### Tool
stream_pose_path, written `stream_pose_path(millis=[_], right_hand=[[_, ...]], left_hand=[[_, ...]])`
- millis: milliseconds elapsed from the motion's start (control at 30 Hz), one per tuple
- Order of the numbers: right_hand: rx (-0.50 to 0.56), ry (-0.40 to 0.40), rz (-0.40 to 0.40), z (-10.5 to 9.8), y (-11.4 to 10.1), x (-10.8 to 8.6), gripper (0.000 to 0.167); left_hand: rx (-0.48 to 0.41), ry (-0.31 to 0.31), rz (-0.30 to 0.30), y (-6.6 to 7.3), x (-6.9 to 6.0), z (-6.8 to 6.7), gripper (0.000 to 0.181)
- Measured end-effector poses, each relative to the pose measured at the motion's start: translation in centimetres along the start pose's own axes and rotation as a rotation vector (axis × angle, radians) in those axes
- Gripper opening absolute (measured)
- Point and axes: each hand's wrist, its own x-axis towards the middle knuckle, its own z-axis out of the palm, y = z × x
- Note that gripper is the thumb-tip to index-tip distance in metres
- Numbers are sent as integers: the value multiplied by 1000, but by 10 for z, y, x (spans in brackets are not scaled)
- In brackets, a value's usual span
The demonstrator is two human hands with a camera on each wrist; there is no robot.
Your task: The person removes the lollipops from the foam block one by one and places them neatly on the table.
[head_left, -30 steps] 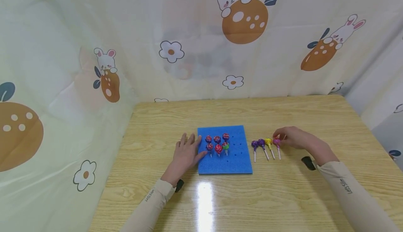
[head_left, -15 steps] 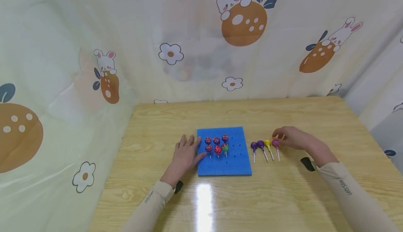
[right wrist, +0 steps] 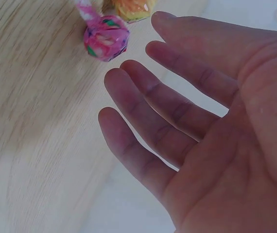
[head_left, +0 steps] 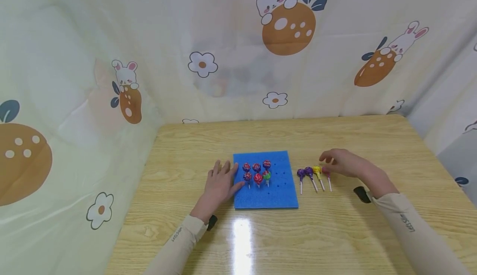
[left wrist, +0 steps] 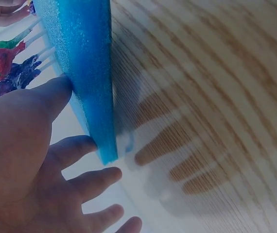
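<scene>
My left hand (head_left: 220, 184) rests with spread fingers at the left edge of a blue foam board (head_left: 266, 200); in the left wrist view its thumb and index finger touch the foam (left wrist: 92, 73). Several wrapped lollipops stand in the board in two rows, among them a red one (head_left: 258, 178) and a green one (head_left: 266, 175). My right hand (head_left: 344, 163), empty and with relaxed fingers, hovers beside the pink lollipop (right wrist: 107, 39), partly covering its head in the head view. Left of that lie a yellow lollipop (head_left: 317, 170) and two purple ones (head_left: 308, 171).
Small holes dot the right part of the board. The wooden table (head_left: 320, 233) extends around it, and a patterned curtain (head_left: 231, 88) hangs behind and at the sides.
My right hand has shifted slightly left, over the head of the pink lollipop. My left hand stays at the board's edge.
</scene>
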Motion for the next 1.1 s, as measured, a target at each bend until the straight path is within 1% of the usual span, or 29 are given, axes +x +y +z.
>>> stream_pose_path(millis=[267, 467, 567, 700, 867, 1100], right_hand=[[18, -8, 10, -2, -11, 2, 34], [52, -7, 8, 2, -16, 6, 32], [56, 7, -9, 4, -21, 7, 32], [24, 44, -48, 7, -30, 9, 31], [-3, 76, -90, 7, -40, 13, 28], [9, 80, -90, 13, -47, 18, 30]], left_hand=[[-5, -13, -4, 2, -1, -3, 69], [0, -10, -6, 2, 0, -3, 69], [2, -3, -4, 1, 0, -2, 69], [0, 7, 1, 1, 0, -2, 69], [0, 3, -1, 1, 0, -3, 68], [0, -13, -10, 1, 0, -1, 69]])
